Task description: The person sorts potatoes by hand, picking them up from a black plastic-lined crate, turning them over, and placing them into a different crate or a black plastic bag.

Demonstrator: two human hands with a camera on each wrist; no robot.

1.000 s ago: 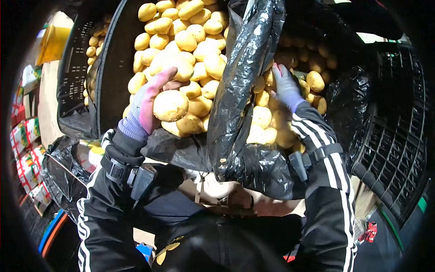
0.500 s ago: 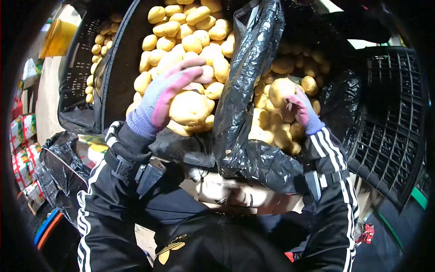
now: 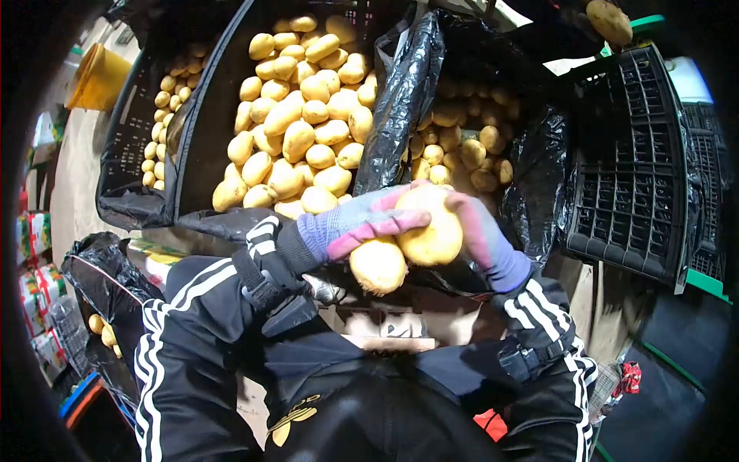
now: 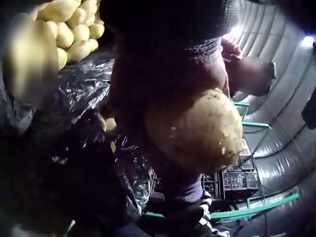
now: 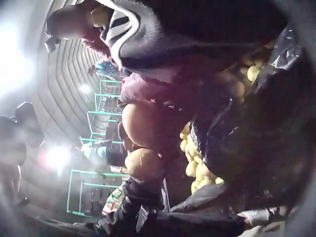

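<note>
Both hands, in grey-purple gloves with pink fingers, meet in front of the crates in the head view. My left hand [image 3: 354,223] holds a potato [image 3: 378,266] low against its palm, with its fingers reaching across a larger potato [image 3: 431,229]. On the other side, my right hand [image 3: 493,242] curls its fingers round that larger potato. The two potatoes sit side by side, also seen in the right wrist view as an upper potato [image 5: 140,121] and a lower potato [image 5: 144,164]. Behind them lie loose potatoes [image 3: 299,141] in a heap.
A dark crate wall [image 3: 212,115] borders the left heap. Crumpled black plastic [image 3: 408,92] divides it from potatoes [image 3: 472,154] on the right. A black lattice crate [image 3: 627,169] stands tilted at right. Another potato [image 3: 609,21] shows at the top right.
My right hand has lifted a potato out of the right heap and brought it left, towards my body. My left hand has moved right and down with its potato to meet it.
</note>
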